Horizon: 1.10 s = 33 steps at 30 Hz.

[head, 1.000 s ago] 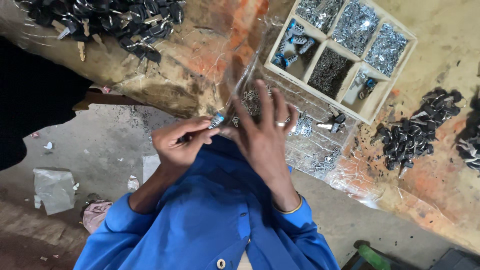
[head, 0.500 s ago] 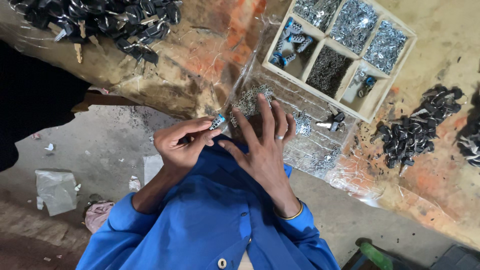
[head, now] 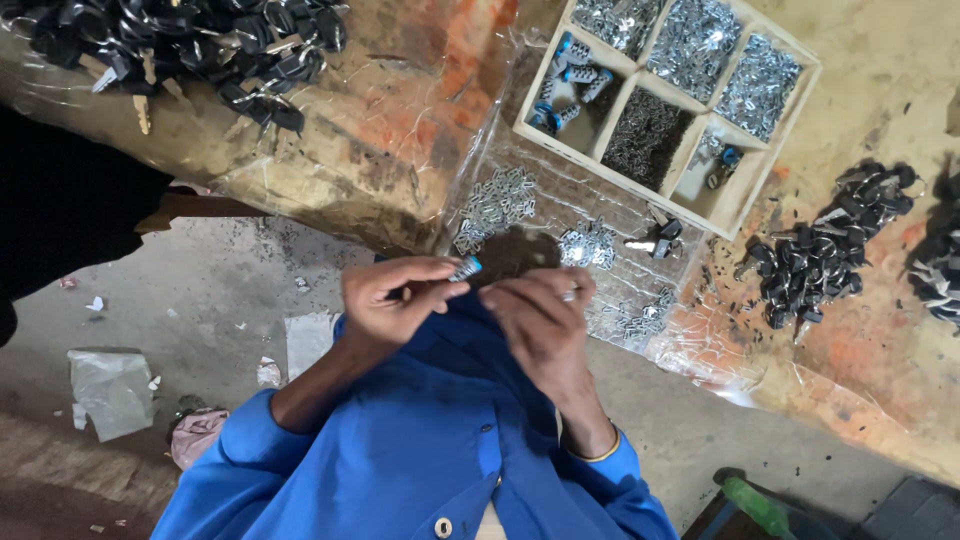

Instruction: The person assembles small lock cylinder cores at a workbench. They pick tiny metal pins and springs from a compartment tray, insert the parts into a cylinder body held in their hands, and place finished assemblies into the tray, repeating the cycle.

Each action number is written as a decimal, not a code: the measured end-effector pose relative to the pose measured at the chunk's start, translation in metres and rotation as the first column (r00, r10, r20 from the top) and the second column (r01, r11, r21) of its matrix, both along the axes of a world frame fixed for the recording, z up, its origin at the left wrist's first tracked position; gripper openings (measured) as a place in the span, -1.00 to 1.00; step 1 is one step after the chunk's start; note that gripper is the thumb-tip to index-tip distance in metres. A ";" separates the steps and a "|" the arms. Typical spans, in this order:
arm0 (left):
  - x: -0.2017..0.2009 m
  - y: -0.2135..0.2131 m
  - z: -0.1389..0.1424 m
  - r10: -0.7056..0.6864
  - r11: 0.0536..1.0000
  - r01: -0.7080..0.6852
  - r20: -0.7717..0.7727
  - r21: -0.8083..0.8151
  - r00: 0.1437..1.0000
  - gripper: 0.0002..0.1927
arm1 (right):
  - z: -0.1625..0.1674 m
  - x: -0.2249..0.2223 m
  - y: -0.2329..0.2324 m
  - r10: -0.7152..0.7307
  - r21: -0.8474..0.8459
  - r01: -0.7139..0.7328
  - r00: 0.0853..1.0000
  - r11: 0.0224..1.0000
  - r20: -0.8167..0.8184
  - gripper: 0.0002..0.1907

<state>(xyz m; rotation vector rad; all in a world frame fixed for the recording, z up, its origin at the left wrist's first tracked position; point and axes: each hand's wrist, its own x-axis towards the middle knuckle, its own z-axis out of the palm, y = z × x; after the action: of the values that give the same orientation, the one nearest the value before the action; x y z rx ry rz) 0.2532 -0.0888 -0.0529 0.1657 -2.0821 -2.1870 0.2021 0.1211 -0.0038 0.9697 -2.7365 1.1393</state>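
Lying along the bench's upper left edge is a heap of black parts (head: pixel 190 45), partly under clear plastic. Below it the floor (head: pixel 200 300) shows scraps and a crumpled bag (head: pixel 110 390). Near the middle, the left hand (head: pixel 395 300) pinches a small metal cylinder with a blue tip (head: pixel 465 268) between thumb and fingertips, close to the bench edge and above the blue sleeves. Just beside it, the right hand (head: pixel 540 320) has its fingers curled inward; whether they grip anything cannot be told. Behind the hands, small metal pieces (head: pixel 495 205) lie on the plastic sheet. Farther right stands a wooden tray (head: pixel 735 205) with compartments of metal bits, then another pile of black parts (head: pixel 820 260).
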 end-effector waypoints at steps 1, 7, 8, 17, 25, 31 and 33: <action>0.001 0.007 -0.002 -0.021 1.000 0.021 0.001 0.007 1.000 -0.80 | 0.000 0.002 0.006 -0.088 -0.020 0.089 0.996 0.996 0.031 -0.78; -0.006 0.046 -0.012 -0.155 0.988 0.155 0.058 0.014 0.986 -0.78 | 0.000 0.013 0.028 -0.330 -0.066 0.351 0.919 0.934 0.216 -0.74; -0.007 0.051 -0.012 -0.164 0.986 0.164 0.069 -0.003 0.984 -0.77 | -0.001 0.015 0.031 -0.327 -0.075 0.352 0.915 0.933 0.238 -0.74; -0.013 0.057 -0.014 -0.220 0.952 0.190 -0.106 -0.239 0.970 -0.75 | -0.012 0.025 0.028 -0.354 -0.235 0.581 0.718 0.780 0.599 -0.68; -0.019 0.066 -0.019 -0.331 0.901 0.223 -0.257 -0.372 0.908 -0.78 | -0.008 0.024 0.066 -0.336 -0.011 0.349 0.910 0.937 0.243 -0.72; -0.020 0.081 -0.024 -0.260 0.960 0.247 -0.097 -0.130 0.961 -0.78 | -0.004 0.026 0.109 -0.544 0.058 0.545 0.839 0.837 -0.026 -0.59; -0.022 0.083 -0.026 -0.225 0.972 0.218 -0.086 -0.085 0.970 -0.78 | -0.009 0.027 0.115 -0.492 0.159 0.516 0.855 0.842 -0.168 -0.57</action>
<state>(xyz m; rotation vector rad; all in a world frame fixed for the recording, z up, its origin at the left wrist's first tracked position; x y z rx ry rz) 0.2308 -0.0062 -0.0786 -0.1848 -2.2197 -2.1803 0.2291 0.2364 -0.0123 0.2626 -2.7844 0.7002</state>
